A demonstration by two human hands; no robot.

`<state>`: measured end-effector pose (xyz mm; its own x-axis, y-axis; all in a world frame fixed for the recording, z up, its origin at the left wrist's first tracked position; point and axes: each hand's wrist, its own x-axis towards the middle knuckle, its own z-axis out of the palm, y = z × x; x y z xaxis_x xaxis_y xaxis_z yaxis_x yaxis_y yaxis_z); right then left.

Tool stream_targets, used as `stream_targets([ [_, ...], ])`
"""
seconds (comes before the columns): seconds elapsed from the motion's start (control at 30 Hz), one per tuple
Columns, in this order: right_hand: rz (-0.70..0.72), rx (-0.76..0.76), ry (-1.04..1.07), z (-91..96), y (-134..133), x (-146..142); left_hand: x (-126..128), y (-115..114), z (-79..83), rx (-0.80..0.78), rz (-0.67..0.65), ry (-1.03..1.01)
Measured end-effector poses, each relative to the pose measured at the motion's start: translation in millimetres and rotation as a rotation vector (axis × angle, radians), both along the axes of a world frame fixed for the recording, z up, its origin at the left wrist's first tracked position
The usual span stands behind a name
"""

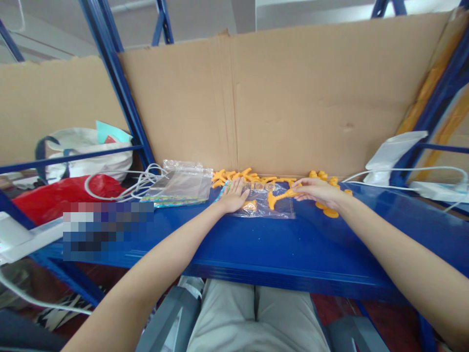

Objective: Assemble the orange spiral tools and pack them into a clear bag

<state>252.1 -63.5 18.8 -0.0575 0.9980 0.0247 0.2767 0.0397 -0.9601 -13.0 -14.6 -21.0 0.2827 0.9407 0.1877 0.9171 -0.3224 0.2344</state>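
My left hand lies flat with its fingers stretched out on a clear plastic bag on the blue shelf top. Inside or under the bag's film shows a small orange piece, its kind unclear. My right hand pinches one end of an orange plastic piece with a T-shaped end, held over the bag's right part. Behind the bag lies a heap of similar branching orange pieces. Several rounded orange pieces lie around and behind my right hand, partly hidden by it.
A stack of clear bags with colourful edges lies left of my left hand, beside a bundled white cable. Cardboard walls off the back. A red bag and a white tote sit at the left.
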Motion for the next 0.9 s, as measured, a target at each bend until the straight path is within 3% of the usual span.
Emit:
stream_targets([
  [0.33, -0.210, 0.064, 0.019, 12.3, -3.1, 1.2, -0.5, -1.4, 2.8, -0.029, -0.021, -0.003],
  [0.63, -0.076, -0.015, -0.032, 17.8, -5.5, 19.2, -4.2, 7.0, -4.2, 0.006, -0.050, -0.056],
  [0.9, -0.238, 0.017, -0.071, 17.0, -1.8, 18.6, -0.4, 0.1, 0.8, -0.012, -0.008, -0.037],
])
